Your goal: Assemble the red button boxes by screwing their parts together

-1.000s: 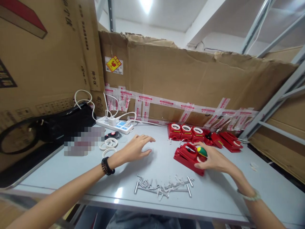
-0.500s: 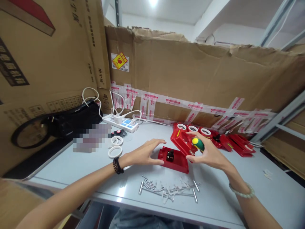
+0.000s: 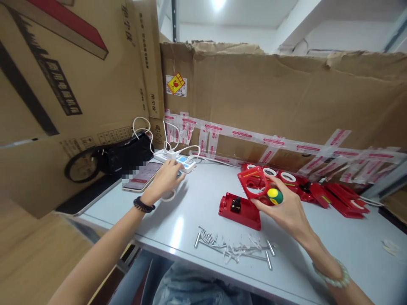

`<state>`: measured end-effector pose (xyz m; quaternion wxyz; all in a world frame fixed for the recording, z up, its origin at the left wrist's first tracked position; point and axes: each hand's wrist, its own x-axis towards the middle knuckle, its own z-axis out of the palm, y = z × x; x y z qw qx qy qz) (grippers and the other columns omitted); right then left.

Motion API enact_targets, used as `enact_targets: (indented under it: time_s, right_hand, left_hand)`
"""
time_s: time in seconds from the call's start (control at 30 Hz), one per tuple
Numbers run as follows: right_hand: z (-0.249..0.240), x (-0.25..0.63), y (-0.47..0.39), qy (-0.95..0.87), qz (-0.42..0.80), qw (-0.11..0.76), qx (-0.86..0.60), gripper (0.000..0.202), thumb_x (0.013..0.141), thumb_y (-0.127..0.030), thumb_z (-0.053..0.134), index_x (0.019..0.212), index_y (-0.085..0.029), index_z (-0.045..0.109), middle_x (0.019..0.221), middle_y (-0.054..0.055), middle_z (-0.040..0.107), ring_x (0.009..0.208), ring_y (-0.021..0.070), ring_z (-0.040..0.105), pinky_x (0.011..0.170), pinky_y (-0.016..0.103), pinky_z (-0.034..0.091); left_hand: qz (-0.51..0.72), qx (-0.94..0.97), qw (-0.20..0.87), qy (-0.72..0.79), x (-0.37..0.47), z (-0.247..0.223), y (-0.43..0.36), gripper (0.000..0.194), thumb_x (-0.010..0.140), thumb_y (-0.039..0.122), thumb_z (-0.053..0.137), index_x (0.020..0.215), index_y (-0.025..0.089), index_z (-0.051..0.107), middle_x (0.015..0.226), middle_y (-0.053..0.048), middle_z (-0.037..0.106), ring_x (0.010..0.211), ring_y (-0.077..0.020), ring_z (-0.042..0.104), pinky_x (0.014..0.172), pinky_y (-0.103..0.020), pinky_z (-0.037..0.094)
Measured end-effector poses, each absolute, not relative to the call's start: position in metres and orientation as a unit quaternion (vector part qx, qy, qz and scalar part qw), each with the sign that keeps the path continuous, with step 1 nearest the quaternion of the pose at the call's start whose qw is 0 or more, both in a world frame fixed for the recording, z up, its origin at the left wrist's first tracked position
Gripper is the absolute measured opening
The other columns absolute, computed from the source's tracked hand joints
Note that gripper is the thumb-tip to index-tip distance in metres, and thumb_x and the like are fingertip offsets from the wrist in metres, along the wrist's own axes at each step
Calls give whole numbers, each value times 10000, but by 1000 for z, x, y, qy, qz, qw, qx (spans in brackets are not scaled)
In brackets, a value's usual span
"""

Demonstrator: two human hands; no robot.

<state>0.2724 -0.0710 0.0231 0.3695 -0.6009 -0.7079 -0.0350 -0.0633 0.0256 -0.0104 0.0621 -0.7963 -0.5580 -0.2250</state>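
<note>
My left hand [image 3: 163,182] is over the white rings at the left of the table, palm down, its fingers reaching forward and partly apart. One white ring [image 3: 168,195] shows beneath it; the others are hidden by the hand. My right hand [image 3: 288,207] grips a red plastic cover [image 3: 246,178] with a large round hole, raised and tilted. A screwdriver with a yellow-green handle [image 3: 275,196] is tucked in the same hand. Below the cover lies an open red housing base [image 3: 243,216] with a black part [image 3: 235,205] inside.
Silver screws [image 3: 208,237], metal rods [image 3: 269,259] and clear plastic scraps [image 3: 235,253] lie near the front edge. More red housings with white rings [image 3: 288,177] line the back right. A phone [image 3: 140,180], power strip [image 3: 187,164] and black bag [image 3: 127,154] occupy the left.
My left hand has moved from beside the red base leftward to the white rings. My right hand has turned the red cover so its holed face shows. The camera view has shifted left.
</note>
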Motion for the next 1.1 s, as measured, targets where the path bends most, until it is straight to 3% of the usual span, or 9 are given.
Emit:
enact_targets:
  time_s: [0.1, 0.27, 0.47, 0.6, 0.7, 0.8, 0.9, 1.0, 1.1]
  right_hand:
    - [23, 272, -70, -691, -58, 365, -621, 664, 646, -448, 657, 1231, -162, 534, 1094, 104, 668, 928, 271, 642, 783, 371, 494]
    - [26, 275, -70, -648, -48, 349, -675, 769, 576, -607, 665, 1169, -125, 576, 958, 125, 700, 830, 293, 650, 696, 379, 494]
    - [26, 280, -67, -650, 49, 391, -650, 435, 730, -582, 557, 782, -155, 620, 609, 22, 621, 547, 154, 533, 548, 276, 441]
    - [30, 273, -71, -643, 112, 434, -621, 414, 713, -556, 597, 813, -154, 601, 640, 28, 619, 577, 158, 540, 558, 273, 447]
    - [35, 267, -74, -636, 171, 449, -604, 375, 698, -536, 628, 719, -166, 575, 578, 11, 577, 543, 143, 512, 513, 258, 430]
    - [37, 265, -75, -627, 185, 470, -593, 365, 705, -511, 641, 642, -167, 539, 552, -15, 514, 505, 106, 448, 460, 229, 389]
    - [37, 265, -76, -617, 228, 484, -577, 348, 726, -496, 634, 728, -150, 595, 569, -14, 528, 494, 97, 444, 439, 220, 382]
    - [39, 265, -79, -598, 276, 487, -574, 359, 729, -500, 631, 831, -156, 619, 484, -46, 481, 416, 84, 398, 374, 208, 331]
    - [43, 261, -85, -598, 288, 488, -567, 348, 722, -486, 646, 839, -159, 625, 409, -68, 429, 361, 77, 362, 342, 208, 303]
  left_hand:
    - [-165, -784, 49, -596, -84, -17, 26, 258, 768, 316, 591, 954, 138, 602, 982, -127, 567, 989, -299, 510, 880, -420, 413]
    - [-152, -789, 22, -595, -89, -27, 25, 137, 715, 252, 614, 808, 153, 610, 915, -110, 584, 907, -267, 549, 847, -374, 429]
    - [-169, -805, 2, -568, -88, -15, 23, 163, 799, 295, 500, 746, 167, 586, 831, -90, 592, 863, -241, 560, 801, -336, 446]
    - [-268, -839, -51, -472, -64, 6, 10, 203, 855, 357, 453, 794, 181, 536, 988, -77, 604, 942, -212, 556, 844, -327, 439]
    - [-358, -847, -119, -375, -28, 21, -5, 216, 858, 370, 499, 758, 179, 515, 1199, -97, 547, 1100, -224, 509, 853, -328, 444]
    - [-417, -852, -164, -272, 12, 32, -18, 205, 855, 341, 541, 744, 171, 513, 1187, -97, 568, 1104, -221, 520, 880, -361, 436]
    - [-465, -841, -193, -199, 43, 34, -25, 201, 815, 309, 616, 947, 181, 535, 1176, -97, 566, 1056, -203, 541, 843, -339, 457]
    - [-493, -829, -208, -164, 63, 32, -27, 493, 774, 293, 671, 1204, 208, 446, 1185, -98, 549, 1029, -197, 540, 791, -313, 484]
    - [-500, -825, -210, -157, 71, 28, -28, 496, 761, 304, 691, 1198, 220, 474, 1184, -89, 549, 1054, -204, 522, 788, -309, 493]
